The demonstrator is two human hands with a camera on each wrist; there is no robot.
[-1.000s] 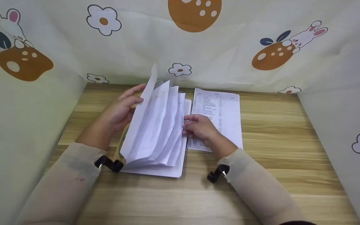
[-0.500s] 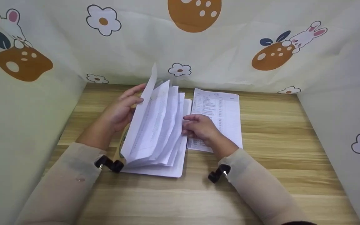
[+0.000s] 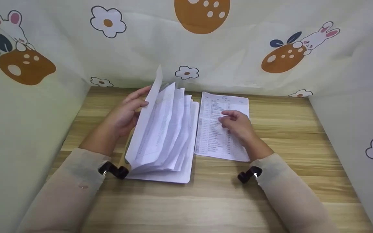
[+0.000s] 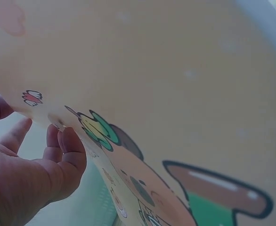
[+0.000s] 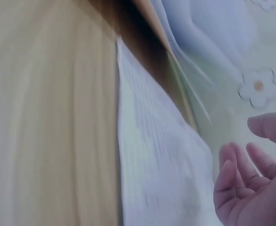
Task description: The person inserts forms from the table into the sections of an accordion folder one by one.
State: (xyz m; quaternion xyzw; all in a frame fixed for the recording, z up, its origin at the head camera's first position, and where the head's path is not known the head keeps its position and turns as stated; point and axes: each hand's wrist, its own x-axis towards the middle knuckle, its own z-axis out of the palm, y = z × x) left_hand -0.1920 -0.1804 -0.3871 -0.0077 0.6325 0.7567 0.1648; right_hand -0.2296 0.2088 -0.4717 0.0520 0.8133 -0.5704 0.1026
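Note:
A notebook (image 3: 160, 142) stands partly open on the table, its white pages fanned out. My left hand (image 3: 126, 113) holds its raised cover along the left side, thumb on the inner face and other fingers behind. In the left wrist view, the cover's tan outer face (image 4: 175, 94) carries cartoon prints, and the hand (image 4: 39, 174) pinches its edge. To the notebook's right lies a sheet of paper (image 3: 212, 142) printed with a table of rows. Over that sheet hovers my right hand (image 3: 238, 124), fingers loosely bent around nothing; the right wrist view shows the same hand (image 5: 255, 183) beside the sheet.
The wooden table (image 3: 290, 136) meets a pale cloth wall (image 3: 238, 64) at the back, printed with flowers, oranges and rabbits. Similar cloth hangs on the left and right sides. Each sleeve carries a small black wrist camera (image 3: 249, 174).
My right hand has left the notebook's page edges and moved right, over the printed sheet. The left hand keeps its hold on the cover, and the pages stay fanned.

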